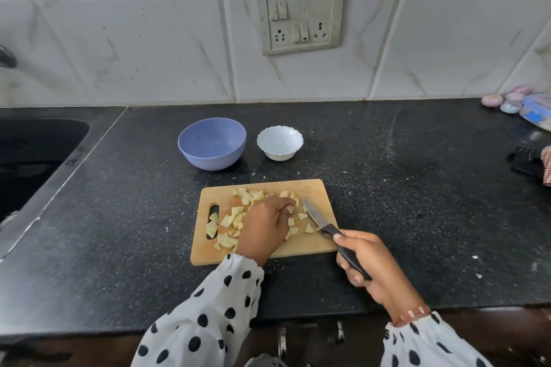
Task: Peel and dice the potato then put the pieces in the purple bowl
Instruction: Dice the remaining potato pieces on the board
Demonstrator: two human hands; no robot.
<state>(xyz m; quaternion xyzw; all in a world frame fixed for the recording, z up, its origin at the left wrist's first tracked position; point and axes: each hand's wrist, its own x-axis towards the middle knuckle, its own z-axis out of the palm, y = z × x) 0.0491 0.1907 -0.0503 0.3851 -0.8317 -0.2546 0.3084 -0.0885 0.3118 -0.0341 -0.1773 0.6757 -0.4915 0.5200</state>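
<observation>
Many pale yellow potato pieces [238,219] lie scattered over the wooden cutting board [316,188], which sits on the black speckled desk [417,202] in the lower middle of the frame; one or two pieces rest in the board's handle slot at its left end. The left hand [265,226] lies on the board among the pieces, its fingers curled down over a piece near the board's upper middle, though how it holds that piece is hidden under the fingers. The right hand [366,262], at the lower right of the board, grips the dark handle of a knife [325,225], whose blade slants up and left with its tip just beside the left fingertips. Above the board in the frame, the purple bowl [212,143] stands on the desk, holding no pieces, and a smaller white scalloped bowl [280,143] stands just to its right. Both arms wear white sleeves [214,307] with black dots. A dark sink [35,152] is at the left edge, a switch-and-socket plate [299,16] hangs on the marbled tile wall at upper middle, and a lidded plastic container [536,110] sits at the far right.
</observation>
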